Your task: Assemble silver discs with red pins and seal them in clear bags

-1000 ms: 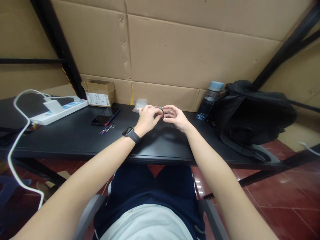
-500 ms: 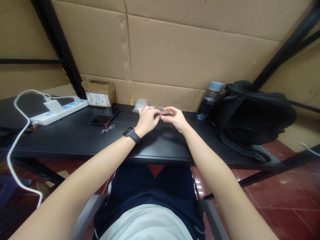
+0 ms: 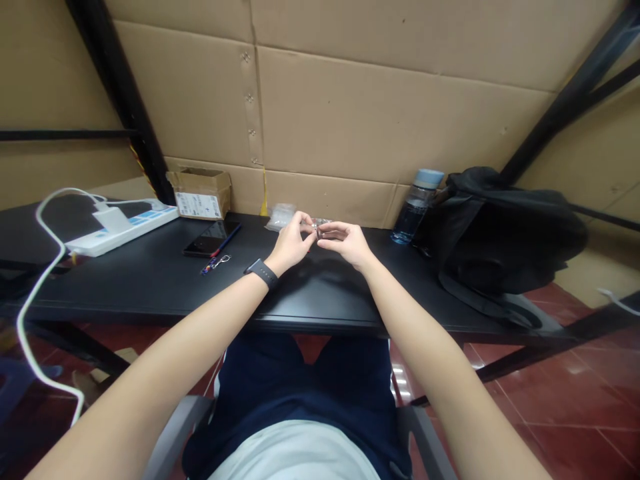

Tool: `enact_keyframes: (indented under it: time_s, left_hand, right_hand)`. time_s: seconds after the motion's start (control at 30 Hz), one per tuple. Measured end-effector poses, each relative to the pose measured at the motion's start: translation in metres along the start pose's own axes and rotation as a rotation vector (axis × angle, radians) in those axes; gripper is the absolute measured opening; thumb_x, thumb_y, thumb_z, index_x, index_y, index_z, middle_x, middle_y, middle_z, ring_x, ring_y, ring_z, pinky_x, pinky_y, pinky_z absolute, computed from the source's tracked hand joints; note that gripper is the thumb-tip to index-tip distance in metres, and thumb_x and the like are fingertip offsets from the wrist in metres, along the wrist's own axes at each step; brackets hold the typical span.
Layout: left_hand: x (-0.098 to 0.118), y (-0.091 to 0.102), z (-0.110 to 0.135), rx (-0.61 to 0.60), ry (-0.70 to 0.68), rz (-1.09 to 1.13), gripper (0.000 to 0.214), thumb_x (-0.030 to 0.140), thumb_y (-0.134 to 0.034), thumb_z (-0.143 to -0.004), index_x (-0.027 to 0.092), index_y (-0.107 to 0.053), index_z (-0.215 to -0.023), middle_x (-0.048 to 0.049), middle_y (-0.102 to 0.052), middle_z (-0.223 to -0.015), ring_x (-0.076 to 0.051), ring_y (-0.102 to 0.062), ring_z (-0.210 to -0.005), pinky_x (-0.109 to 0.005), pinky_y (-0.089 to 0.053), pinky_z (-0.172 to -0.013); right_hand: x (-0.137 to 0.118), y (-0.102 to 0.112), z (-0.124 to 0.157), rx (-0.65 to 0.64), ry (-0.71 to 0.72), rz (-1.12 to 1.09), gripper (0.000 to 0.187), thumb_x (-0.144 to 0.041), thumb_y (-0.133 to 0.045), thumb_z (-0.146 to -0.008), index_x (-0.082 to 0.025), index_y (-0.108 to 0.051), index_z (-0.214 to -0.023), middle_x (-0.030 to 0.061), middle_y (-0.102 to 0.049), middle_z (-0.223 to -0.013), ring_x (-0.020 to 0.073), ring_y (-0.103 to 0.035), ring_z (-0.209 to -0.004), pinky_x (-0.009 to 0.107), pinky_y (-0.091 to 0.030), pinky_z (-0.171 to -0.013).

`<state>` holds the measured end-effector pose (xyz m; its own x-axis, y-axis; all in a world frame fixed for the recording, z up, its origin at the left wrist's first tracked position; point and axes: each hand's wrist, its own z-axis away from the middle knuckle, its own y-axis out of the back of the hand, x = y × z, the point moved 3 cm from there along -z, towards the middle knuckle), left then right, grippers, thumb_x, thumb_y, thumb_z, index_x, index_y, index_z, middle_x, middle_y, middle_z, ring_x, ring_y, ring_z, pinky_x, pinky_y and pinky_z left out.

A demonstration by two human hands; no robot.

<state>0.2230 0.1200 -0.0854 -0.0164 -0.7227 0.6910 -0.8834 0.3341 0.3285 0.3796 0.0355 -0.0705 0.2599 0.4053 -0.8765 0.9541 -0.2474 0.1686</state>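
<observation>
Near the desk's (image 3: 150, 280) back edge, I pinch a small clear packet (image 3: 319, 225) between left hand (image 3: 293, 241) and right hand (image 3: 345, 241), fingertips closed on it, long axis left-right.

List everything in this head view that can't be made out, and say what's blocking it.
- Small clear item pinched between left hand and right hand: too small, fingers cover it.
- Clear plastic bag contents: blurred and tiny.
- White label on the small cardboard box: text unreadable.
- White cable: its lower end is cut off by the frame's left side.
</observation>
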Motion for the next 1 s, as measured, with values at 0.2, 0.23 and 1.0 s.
enact_keyframes:
  time_s: [0.2,0.23,1.0]
  left_hand:
    - [0.013,0.001,0.003,-0.028,-0.087,-0.069,0.029,0.017,-0.064,-0.088,0.024,-0.047,-0.111,-0.0012,-0.074,-0.093,-0.021,-0.073,-0.091,-0.035,-0.050,-0.088]
    - [0.014,0.001,0.003,-0.030,-0.090,-0.074,0.030,0.016,-0.063,-0.088,0.024,-0.047,-0.111,-0.0013,-0.074,-0.093,-0.021,-0.073,-0.093,-0.035,-0.049,-0.088]
    - [-0.005,-0.009,-0.006,-0.041,0.036,0.328,0.029,0.025,-0.063,-0.090,0.024,-0.039,-0.105,0.0011,-0.069,-0.084,-0.016,-0.072,-0.083,-0.029,-0.052,-0.078]
  right_hand:
    - [0.001,0.001,-0.001,-0.040,0.027,-0.001,0.051,-0.034,-0.096,-0.057,-0.018,-0.079,-0.102,0.0081,-0.078,-0.105,0.0272,-0.073,-0.101,0.049,-0.056,-0.101]
    - [0.001,0.002,-0.001,-0.056,0.033,-0.006,0.051,-0.035,-0.096,-0.058,-0.019,-0.079,-0.103,0.0081,-0.078,-0.105,0.0277,-0.072,-0.103,0.049,-0.056,-0.101]
    - [0.000,0.000,-0.001,-0.019,-0.002,-0.120,0.054,-0.036,-0.098,-0.053,-0.020,-0.079,-0.101,0.0077,-0.078,-0.111,0.0281,-0.073,-0.108,0.049,-0.055,-0.106]
